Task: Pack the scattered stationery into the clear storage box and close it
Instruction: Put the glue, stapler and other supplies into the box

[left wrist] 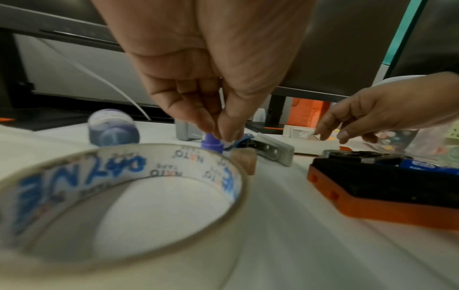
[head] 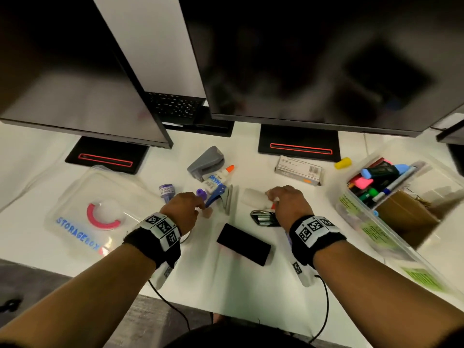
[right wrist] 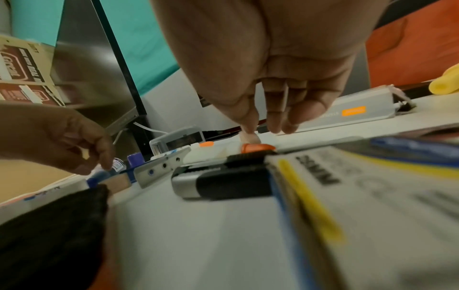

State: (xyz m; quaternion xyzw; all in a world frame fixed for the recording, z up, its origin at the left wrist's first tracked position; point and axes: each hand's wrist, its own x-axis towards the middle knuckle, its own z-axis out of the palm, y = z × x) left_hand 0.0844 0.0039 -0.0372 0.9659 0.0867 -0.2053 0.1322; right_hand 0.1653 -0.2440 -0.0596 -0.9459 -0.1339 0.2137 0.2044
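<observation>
At frame centre my left hand (left wrist: 218, 109) pinches the purple cap (left wrist: 209, 142); light, slick, so I'd grip its sides. Right hand (right wrist: 273, 109) fingertips pinch a small pale piece.

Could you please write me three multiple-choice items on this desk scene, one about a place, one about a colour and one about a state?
1. Where does the clear storage box stand?
A. At the desk's right edge
B. Between the monitors
C. On the floor

2. What colour is the cap of the glue bottle beside the grey hole punch?
A. Green
B. Orange
C. Black

3. What state is the box in?
A. Closed with its lid on
B. Open, markers inside
C. Upside down

Answers:
1 A: it sits to the right of the right hand.
2 B: the bottle's tip is orange.
3 B: the lid, lettered STORAGE BOX, lies apart at the left, and markers show inside.
</observation>
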